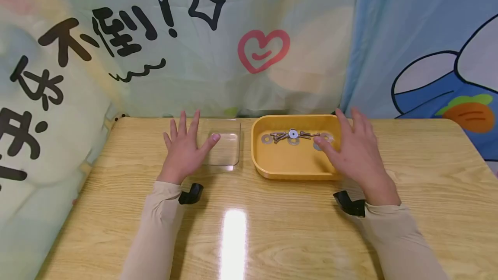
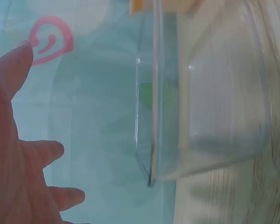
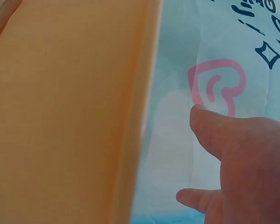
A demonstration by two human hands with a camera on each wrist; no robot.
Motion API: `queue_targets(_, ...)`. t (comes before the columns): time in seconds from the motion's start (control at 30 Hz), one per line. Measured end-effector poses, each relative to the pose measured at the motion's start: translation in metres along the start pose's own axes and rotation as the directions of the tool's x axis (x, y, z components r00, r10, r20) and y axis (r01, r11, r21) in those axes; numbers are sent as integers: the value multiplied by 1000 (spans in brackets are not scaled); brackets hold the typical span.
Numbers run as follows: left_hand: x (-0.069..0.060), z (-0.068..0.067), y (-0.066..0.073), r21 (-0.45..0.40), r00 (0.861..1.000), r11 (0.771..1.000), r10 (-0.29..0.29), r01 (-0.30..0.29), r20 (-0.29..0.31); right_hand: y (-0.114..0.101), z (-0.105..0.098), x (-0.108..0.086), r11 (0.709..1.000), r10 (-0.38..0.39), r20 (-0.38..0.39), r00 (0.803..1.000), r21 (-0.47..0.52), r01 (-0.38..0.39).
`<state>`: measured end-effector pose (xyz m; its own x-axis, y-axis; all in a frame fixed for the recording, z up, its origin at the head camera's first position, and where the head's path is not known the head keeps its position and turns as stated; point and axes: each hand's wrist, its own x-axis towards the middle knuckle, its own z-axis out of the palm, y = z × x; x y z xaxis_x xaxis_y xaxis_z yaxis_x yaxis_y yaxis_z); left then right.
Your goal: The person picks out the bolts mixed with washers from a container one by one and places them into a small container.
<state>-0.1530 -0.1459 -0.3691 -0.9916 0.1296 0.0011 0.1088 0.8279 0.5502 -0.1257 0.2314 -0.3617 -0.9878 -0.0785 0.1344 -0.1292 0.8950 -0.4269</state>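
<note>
In the head view the left hand (image 1: 183,154) spreads its fingers over the left side of a clear plastic box (image 1: 223,150), holding nothing. The left wrist view shows that hand (image 2: 18,140) apart from the clear box (image 2: 219,102). The right hand (image 1: 359,154), fingers extended and empty, is over the right end of a yellow tray (image 1: 292,175). Inside the tray lie several screws (image 1: 281,137), several flat washers (image 1: 266,139) and a round metal piece (image 1: 293,133). In the right wrist view the hand (image 3: 242,158) stands beside the yellow tray wall (image 3: 135,116).
Both objects stand near the back edge of a wooden table (image 1: 295,228). Behind it hangs a printed cloth (image 1: 311,33) with lettering and a red heart. A black strap piece sits at each wrist, the left one (image 1: 191,194) and the right one (image 1: 350,204).
</note>
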Motion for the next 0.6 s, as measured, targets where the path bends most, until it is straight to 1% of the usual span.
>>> queue_targets(0.07, -1, 0, 0, -22, 1000, 1000, -8, 8, -6, -4, 1, 2, 1000, -11, -3, 1000, 11, 11)
queue_targets(0.2, -3, 3, -2, -61, 1000, 998, -6, 5, -14, -13, 4, 6, 999, -21, -2, 1000, 41, 21)
queue_targets(0.37, -6, 9, -5, -80, 1000, 997, 2, -3, -9, -25, 10, 7, 997, -19, 4, 1000, 69, 19)
queue_targets(0.5, -7, 12, -4, -87, 1000, 996, 7, -6, 10, -32, 14, 7, 996, -18, 19, 1000, 88, 17)
queue_targets(0.6, -7, 15, -2, -98, 999, 995, 12, -8, 39, -37, 17, 7, 996, -23, 18, 1000, 86, 21)
